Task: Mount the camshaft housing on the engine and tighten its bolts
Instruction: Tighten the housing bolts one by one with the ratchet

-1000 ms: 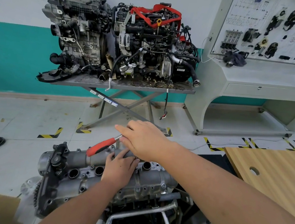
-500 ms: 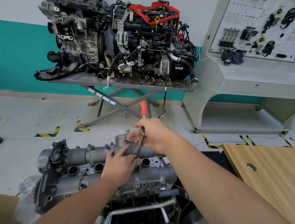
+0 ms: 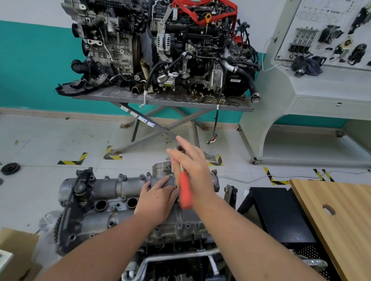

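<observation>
1. Your left hand [image 3: 156, 201] lies flat on the camshaft housing [image 3: 117, 199], fingers relaxed and pressing on the metal, gripping nothing.
2. Your right hand [image 3: 192, 166] hovers just above and beyond the left, blurred; its fingers look nearly straight around the ratchet [image 3: 185, 192], so you cannot tell how firmly it grips.
3. The ratchet's orange handle points down toward you, just right of your left fingers.
4. The housing sits on the engine [image 3: 170, 270], under both hands.
</observation>
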A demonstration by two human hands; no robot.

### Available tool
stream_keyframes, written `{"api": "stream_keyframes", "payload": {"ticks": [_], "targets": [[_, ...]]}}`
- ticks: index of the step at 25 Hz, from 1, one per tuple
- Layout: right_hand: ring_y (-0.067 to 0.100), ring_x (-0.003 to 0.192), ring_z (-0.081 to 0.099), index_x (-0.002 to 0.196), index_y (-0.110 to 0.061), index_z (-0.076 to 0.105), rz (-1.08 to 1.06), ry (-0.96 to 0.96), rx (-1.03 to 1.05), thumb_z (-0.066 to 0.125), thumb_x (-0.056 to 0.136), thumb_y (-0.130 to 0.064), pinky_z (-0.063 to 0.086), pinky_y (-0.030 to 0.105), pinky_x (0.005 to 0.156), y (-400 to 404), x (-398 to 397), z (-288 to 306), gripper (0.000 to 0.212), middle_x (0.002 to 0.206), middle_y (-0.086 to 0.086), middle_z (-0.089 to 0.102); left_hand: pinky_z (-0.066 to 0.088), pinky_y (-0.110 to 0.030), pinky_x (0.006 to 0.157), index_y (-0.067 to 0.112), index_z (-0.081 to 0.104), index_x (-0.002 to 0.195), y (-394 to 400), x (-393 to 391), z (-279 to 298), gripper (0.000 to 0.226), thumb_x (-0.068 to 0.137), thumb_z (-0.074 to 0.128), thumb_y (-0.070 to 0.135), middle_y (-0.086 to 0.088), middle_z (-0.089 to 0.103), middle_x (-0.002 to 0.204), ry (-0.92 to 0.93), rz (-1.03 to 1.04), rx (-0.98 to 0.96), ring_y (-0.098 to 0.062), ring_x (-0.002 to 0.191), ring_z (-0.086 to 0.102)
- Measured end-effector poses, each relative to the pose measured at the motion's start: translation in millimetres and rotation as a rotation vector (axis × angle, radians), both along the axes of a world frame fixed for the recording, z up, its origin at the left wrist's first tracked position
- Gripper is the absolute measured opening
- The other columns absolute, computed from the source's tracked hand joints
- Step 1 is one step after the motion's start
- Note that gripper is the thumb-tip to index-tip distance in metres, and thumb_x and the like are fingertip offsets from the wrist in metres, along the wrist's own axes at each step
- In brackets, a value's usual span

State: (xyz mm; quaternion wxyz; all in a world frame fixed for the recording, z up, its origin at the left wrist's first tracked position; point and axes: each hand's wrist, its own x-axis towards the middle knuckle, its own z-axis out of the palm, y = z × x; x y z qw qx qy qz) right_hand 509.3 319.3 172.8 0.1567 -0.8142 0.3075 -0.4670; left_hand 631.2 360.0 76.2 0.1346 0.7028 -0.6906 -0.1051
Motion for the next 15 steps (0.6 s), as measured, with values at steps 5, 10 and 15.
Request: {"api": "stream_keyframes", "payload": {"ticks": [5,10,15], "targets": [[0.031,0.110,0.057,0.138,-0.010,0.057,0.024,0.634,-0.380,0.047,0.099,-0.030,0.045,0.046,0.095,-14,-9,24,0.044,0.122,0.008,0.063,0.014,-0.047,0.117,0.037,0.060,0.126,-1,1,1,0.036,0.107,0.029,0.035,0.019,0.051,0.142,-0.041,0.007,0.010,-0.007,0.148,0.017],[0.028,0.098,0.059,0.135,-0.022,0.052,-0.013,0.833,-0.235,0.030,0.107,-0.039,0.038,0.036,0.073,-19,-1,52,0.040,0.105,0.004,0.062,0.006,-0.047,0.118,0.034,0.064,0.118,-1,1,-7,0.042,0.106,0.025,0.045,0.021,0.056,0.137,0.050,0.040,-0.008,0.000,0.149,0.011],[0.034,0.078,0.070,0.087,-0.012,0.054,-0.011,0.312,0.799,0.039,0.102,-0.019,0.052,0.035,0.073,-21,11,66,0.023,0.070,0.008,0.069,0.006,-0.048,0.117,0.036,0.065,0.116,1,1,-8,0.043,0.106,0.025,0.047,0.024,0.059,0.129,0.051,0.022,-0.028,-0.001,0.149,0.013]]}}
